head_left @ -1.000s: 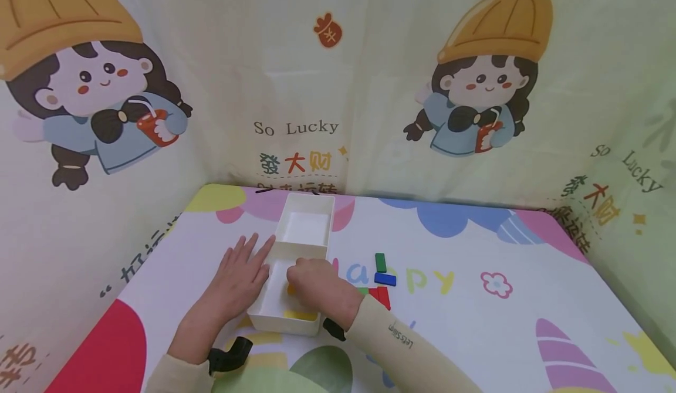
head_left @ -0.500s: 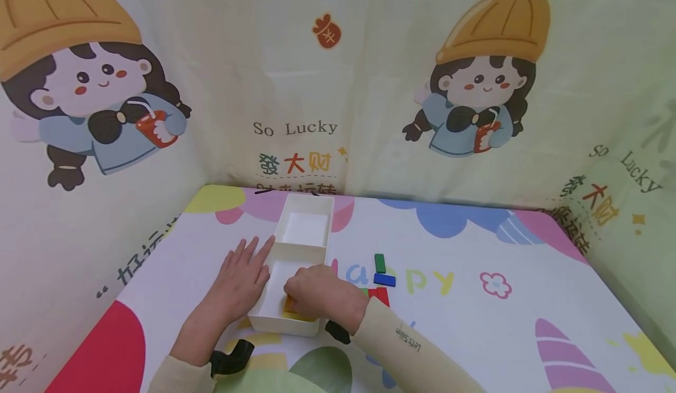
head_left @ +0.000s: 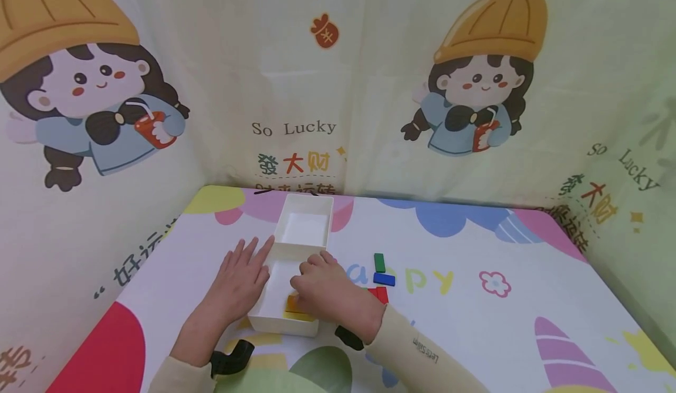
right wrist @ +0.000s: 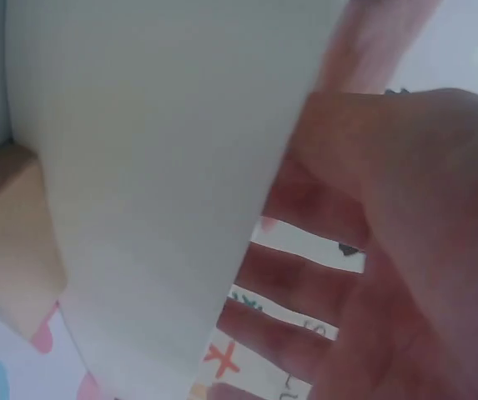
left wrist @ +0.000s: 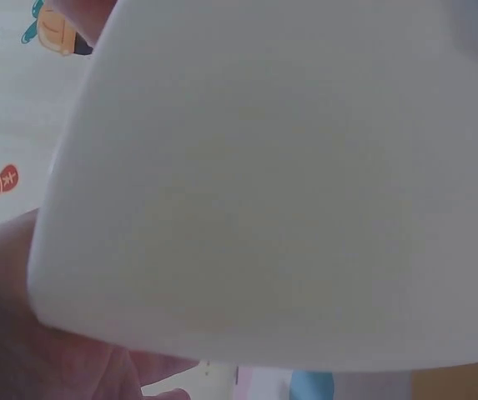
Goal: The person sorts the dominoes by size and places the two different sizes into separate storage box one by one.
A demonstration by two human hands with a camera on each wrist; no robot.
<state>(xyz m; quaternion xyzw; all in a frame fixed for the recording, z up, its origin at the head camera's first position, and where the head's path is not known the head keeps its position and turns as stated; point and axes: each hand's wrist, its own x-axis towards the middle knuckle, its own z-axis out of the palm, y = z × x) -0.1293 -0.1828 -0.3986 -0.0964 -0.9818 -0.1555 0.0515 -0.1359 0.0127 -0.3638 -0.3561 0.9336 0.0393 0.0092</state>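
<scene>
A white two-compartment box (head_left: 282, 326) lies lengthwise on the table. Inside its near compartment, an orange block (head_left: 293, 304) lies against a yellow block (head_left: 300, 317) by the near wall. My left hand (head_left: 240, 278) rests along the box's left rim, fingers straight and spread. Over the right rim is my right hand (head_left: 333, 287), its fingers loosely bent beside the orange block and partly covering it. In the right wrist view, those fingers (right wrist: 305, 279) reach past the white wall, spread apart, and no block shows among them. The box's outer wall (left wrist: 255, 192) fills the left wrist view.
Right of the box lie a green block (head_left: 379, 263), a blue block (head_left: 384, 279) and red pieces (head_left: 381, 294), partly behind my right hand. The far compartment (head_left: 305, 229) shows a bare white floor. Printed cloth walls (head_left: 391, 170) stand behind the table.
My right hand first moved toward the near end of the box, then lifted off to the right with its fingers loosening. The orange block stays in the box. My left hand keeps its place.
</scene>
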